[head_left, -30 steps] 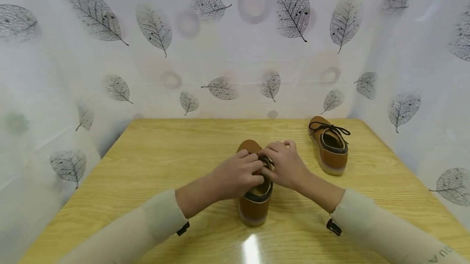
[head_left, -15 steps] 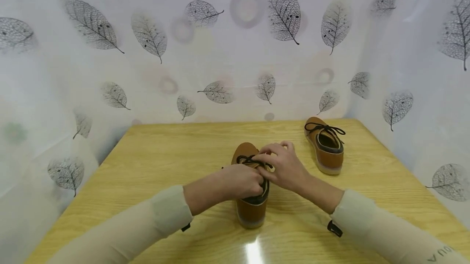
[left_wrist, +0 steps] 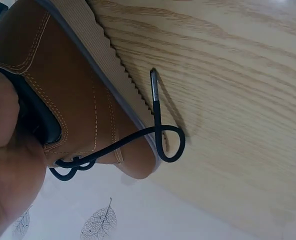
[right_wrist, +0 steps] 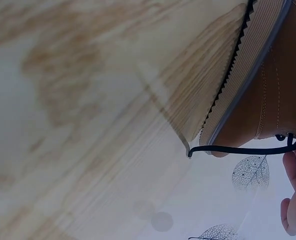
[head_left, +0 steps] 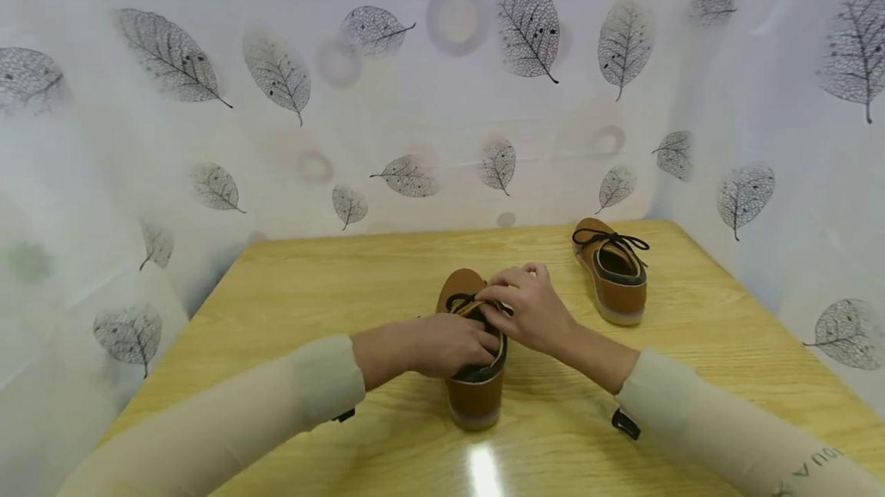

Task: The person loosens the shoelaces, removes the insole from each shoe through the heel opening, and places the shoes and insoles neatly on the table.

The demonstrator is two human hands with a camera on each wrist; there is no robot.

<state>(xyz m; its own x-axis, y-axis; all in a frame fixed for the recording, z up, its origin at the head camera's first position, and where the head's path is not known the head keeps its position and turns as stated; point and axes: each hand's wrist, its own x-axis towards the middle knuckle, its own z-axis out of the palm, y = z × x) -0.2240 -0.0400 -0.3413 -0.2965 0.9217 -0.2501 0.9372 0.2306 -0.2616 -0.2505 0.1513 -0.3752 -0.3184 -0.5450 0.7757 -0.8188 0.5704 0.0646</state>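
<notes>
A brown leather shoe (head_left: 477, 401) with a dark collar stands on the table, toe pointing away from me. My left hand (head_left: 442, 343) reaches over its opening from the left, the fingertips hidden inside. In the left wrist view, part of that hand (left_wrist: 13, 175) lies against the dark collar edge. My right hand (head_left: 528, 309) is at the shoe's tongue and laces, thumb and index finger pinching the upper edge of the opening. A black shoelace (left_wrist: 113, 149) hangs loose over one side, its metal tip near the tabletop. Another lace end (right_wrist: 238, 150) stretches past the toe in the right wrist view.
A matching brown shoe (head_left: 618, 297), its black lace tied in a bow, stands at the back right. The wooden table (head_left: 332, 274) is enclosed by a white curtain (head_left: 387, 113) printed with dark leaves.
My left hand has moved from the laces down and back into the shoe's opening, uncovering the lace area. My right hand stays by the laces with small finger shifts. The view has tilted slightly.
</notes>
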